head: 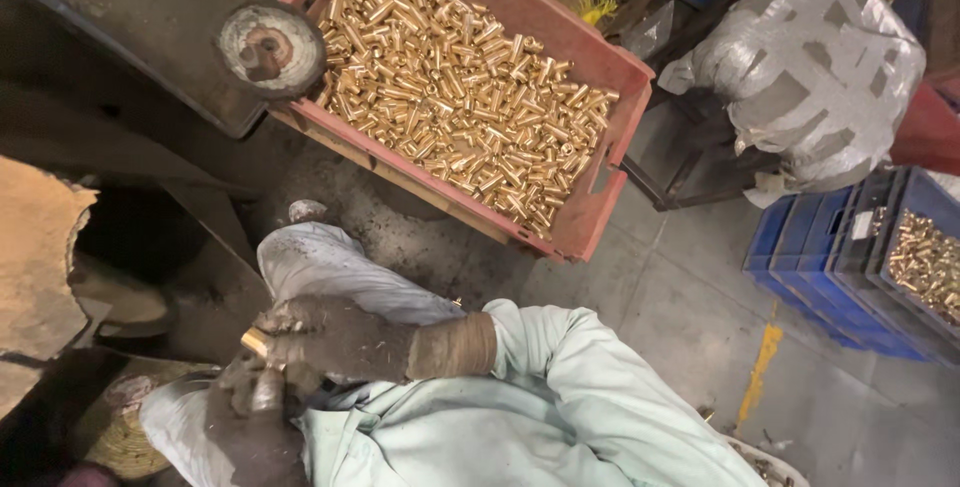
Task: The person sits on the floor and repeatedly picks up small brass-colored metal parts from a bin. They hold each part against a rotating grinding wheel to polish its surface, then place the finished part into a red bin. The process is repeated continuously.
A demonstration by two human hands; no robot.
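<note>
the right hand [340, 339], gloved, closes its grip on a short brass piece [256, 342] whose long axis points left toward the dark machine. the left hand [255, 417] sits just below, touching it; whether it grips anything i cannot tell. the red crate [600, 217] of brass pieces lies well ahead.

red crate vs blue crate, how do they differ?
The red crate sits in full view by the person's knees; the blue crate is cut off at the frame's right edge. The red crate shows a broad bed of brass parts; the blue crate shows only a small patch. Both are plastic and hold similar brass pieces.
</note>
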